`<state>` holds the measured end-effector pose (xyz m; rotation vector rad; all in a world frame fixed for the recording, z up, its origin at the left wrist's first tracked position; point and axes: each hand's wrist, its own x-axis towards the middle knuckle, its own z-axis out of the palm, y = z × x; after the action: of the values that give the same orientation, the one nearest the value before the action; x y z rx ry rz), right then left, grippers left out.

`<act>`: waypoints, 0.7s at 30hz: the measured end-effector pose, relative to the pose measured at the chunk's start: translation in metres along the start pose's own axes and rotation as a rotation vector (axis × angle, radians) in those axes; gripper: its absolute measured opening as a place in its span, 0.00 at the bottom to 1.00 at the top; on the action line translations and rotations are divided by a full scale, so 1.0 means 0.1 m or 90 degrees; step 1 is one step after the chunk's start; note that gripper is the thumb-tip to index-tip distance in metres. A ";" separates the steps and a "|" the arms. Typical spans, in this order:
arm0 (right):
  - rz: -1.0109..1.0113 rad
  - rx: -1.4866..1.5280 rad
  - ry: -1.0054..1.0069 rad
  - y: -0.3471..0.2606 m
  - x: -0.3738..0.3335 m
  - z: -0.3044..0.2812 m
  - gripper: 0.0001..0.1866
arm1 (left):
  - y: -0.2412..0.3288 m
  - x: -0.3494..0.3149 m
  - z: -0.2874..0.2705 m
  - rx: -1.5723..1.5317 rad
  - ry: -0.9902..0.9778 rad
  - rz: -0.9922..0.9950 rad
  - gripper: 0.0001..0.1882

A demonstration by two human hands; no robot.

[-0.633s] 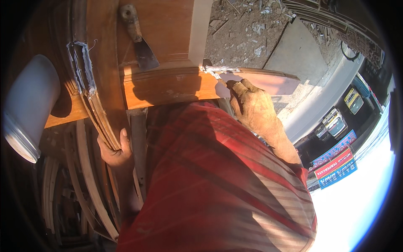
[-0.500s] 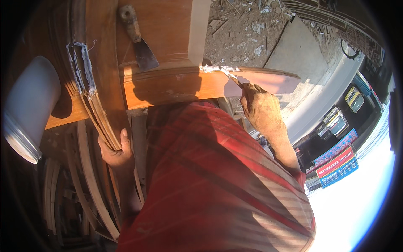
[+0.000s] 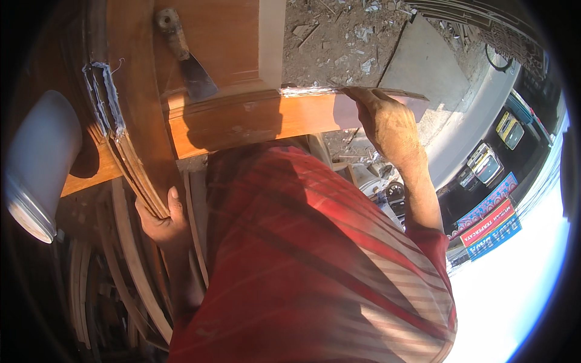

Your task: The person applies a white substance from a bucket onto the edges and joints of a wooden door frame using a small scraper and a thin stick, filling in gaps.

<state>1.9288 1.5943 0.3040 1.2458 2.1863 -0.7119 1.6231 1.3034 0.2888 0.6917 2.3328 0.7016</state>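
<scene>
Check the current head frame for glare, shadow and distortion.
Head view: sky blown out to white, lower right; head view: hard shadow across part of the orange wooden rail, right hand sunlit, left hand dimmer; head view: wood strips at lower left sink into gloom; head view: black fisheye rim, pale ground band bows, likely lens distortion.

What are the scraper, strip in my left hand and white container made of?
Scraper: likely metal blade, dull grey sheen; worn handle, perhaps wood. Strip in your left hand: probably wood, brown and grooved, with white smears. White container: apparently plastic, smooth with ridged rim.
</scene>
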 end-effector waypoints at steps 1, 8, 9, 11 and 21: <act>-0.050 -0.002 -0.006 0.04 0.03 0.01 0.18 | 0.01 0.01 -0.01 0.000 0.001 0.001 0.20; -0.090 -0.029 -0.052 0.07 -0.10 -0.10 0.18 | 0.01 -0.01 -0.02 0.018 -0.012 -0.015 0.21; -0.082 -0.075 -0.062 0.08 -0.12 -0.09 0.18 | 0.02 0.00 -0.02 0.009 -0.013 -0.021 0.21; -0.076 -0.125 -0.070 0.05 -0.15 -0.10 0.17 | 0.01 0.00 -0.02 0.010 -0.012 -0.019 0.21; -0.105 -0.046 -0.052 0.04 -0.10 -0.13 0.19 | 0.08 0.01 -0.02 -0.007 -0.024 -0.043 0.16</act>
<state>1.9342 1.5987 0.3194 0.9921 2.2438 -0.7290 1.6230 1.3091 0.2944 0.6126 2.3060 0.6648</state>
